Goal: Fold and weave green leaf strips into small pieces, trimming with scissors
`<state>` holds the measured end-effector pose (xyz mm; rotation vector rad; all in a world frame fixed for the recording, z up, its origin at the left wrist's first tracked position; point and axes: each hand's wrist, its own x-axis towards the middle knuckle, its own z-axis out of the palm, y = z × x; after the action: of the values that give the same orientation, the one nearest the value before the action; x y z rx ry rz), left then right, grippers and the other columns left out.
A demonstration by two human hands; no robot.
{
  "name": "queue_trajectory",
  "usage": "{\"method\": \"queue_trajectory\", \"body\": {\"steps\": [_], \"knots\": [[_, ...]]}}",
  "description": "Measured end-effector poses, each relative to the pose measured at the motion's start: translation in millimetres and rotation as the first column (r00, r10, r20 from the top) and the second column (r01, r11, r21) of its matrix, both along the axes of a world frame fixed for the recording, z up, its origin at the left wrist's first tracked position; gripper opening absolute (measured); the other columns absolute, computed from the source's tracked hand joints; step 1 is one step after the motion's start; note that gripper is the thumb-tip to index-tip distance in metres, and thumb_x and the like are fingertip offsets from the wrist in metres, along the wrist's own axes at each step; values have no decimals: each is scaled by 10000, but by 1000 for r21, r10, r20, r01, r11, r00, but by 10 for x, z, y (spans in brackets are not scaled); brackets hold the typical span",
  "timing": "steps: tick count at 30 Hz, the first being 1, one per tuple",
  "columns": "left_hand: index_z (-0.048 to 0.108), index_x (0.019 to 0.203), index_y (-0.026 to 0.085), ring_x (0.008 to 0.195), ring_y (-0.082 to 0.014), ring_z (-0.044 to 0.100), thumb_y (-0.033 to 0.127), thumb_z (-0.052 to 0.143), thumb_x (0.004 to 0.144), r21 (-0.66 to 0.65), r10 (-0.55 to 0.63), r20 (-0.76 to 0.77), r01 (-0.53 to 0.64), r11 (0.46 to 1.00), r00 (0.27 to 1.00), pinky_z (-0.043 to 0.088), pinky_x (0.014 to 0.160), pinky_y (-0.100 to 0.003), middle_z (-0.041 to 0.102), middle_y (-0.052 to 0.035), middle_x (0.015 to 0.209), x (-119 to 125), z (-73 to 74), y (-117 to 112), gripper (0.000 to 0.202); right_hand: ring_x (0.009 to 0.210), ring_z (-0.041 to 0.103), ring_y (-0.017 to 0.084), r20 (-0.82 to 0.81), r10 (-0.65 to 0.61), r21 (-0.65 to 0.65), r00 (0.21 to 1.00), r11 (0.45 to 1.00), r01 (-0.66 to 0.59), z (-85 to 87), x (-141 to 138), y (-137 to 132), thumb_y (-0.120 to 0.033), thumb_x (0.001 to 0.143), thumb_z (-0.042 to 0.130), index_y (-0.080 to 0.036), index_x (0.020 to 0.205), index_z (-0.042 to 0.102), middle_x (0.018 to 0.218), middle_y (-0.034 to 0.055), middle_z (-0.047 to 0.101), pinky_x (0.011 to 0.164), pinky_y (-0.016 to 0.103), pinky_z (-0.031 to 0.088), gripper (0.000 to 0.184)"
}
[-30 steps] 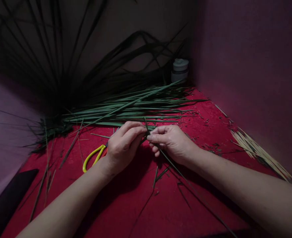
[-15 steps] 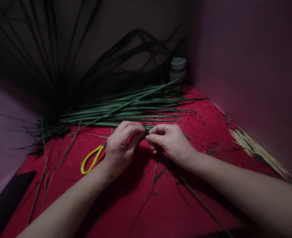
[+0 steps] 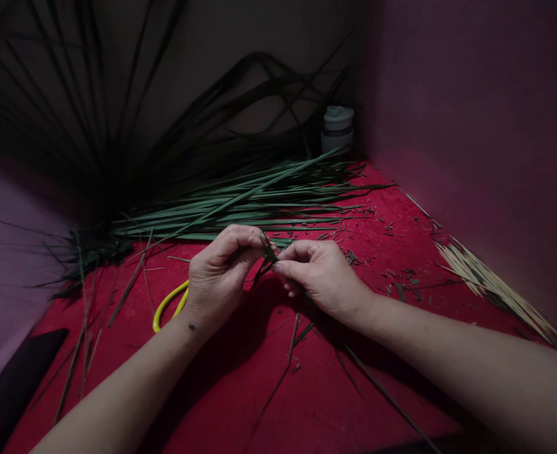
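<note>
A small dark green leaf strip [image 3: 268, 257], bent or knotted, is between my two hands above the red surface. My right hand [image 3: 323, 274] closes on it with thumb and index finger. From the other side, my left hand [image 3: 224, 268] pinches the strip, its thumb and index finger close to the upper end. Part of the strip is hidden by the fingers. Behind my left wrist, a yellow handle loop [image 3: 167, 304] of a cutting tool shows; the rest of the tool is covered.
Long green leaf strips [image 3: 241, 205] lie in a pile beyond my hands. A white lidded container [image 3: 338, 129] stands at the back by dark fronds. Pale thin sticks [image 3: 500, 290] lie along the right wall; leaf scraps litter the red surface [image 3: 241, 391].
My left hand has shifted slightly left and turned, covering more of the yellow-handled tool. More of the leaf strip shows between my fingers. My right hand has barely moved.
</note>
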<state>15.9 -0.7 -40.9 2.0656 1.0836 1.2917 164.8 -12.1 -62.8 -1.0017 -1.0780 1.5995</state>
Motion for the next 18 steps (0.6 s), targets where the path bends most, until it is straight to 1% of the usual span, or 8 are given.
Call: {"method": "queue_trajectory", "body": {"steps": [5,8,11,13,15,18], "knots": [[625,767,180,795,-151,606,103,602,733,-155,29,133,-8,988,991,501,767,-316,630,-9,797,3,-8,0,87,408,444,59,-8,17,-7,1000,1000,-17,12,-3,-20,-162,667,598,-153,614,559,470,-54,497,409,188,364,66],[620,772,182,803,-159,612,121,614,716,-258,44,246,22,966,968,505,776,-332,631,-15,822,29,-34,-2,82,438,445,69,32,4,51,999,999,-6,-9,7,-14,-170,682,591,-159,628,569,496,-46,500,433,203,364,59],[613,773,186,886,-169,601,115,610,710,-334,42,350,83,939,936,482,829,-339,620,-22,869,60,-59,2,94,499,462,82,137,-47,169,989,985,24,-42,18,1,-178,703,583,-164,649,599,555,-25,535,485,220,373,58],[611,757,183,895,-155,589,96,615,699,-370,32,406,132,919,913,475,830,-312,605,-18,879,74,-65,9,104,537,480,90,184,-82,225,980,974,40,-58,20,8,-182,711,585,-166,672,615,597,-12,563,514,227,381,52],[609,755,179,871,-138,583,82,613,698,-407,20,453,186,894,891,476,805,-285,598,-15,867,76,-63,20,113,546,486,93,191,-96,237,977,970,49,-63,15,8,-185,713,591,-168,678,614,608,-10,569,518,228,382,46],[599,757,180,819,-131,585,83,609,701,-439,-7,494,256,861,869,482,757,-275,604,-14,824,59,-54,47,113,504,469,84,161,-71,203,984,979,37,-47,-2,-6,-187,705,603,-170,660,598,561,-26,535,484,219,376,48]]}}
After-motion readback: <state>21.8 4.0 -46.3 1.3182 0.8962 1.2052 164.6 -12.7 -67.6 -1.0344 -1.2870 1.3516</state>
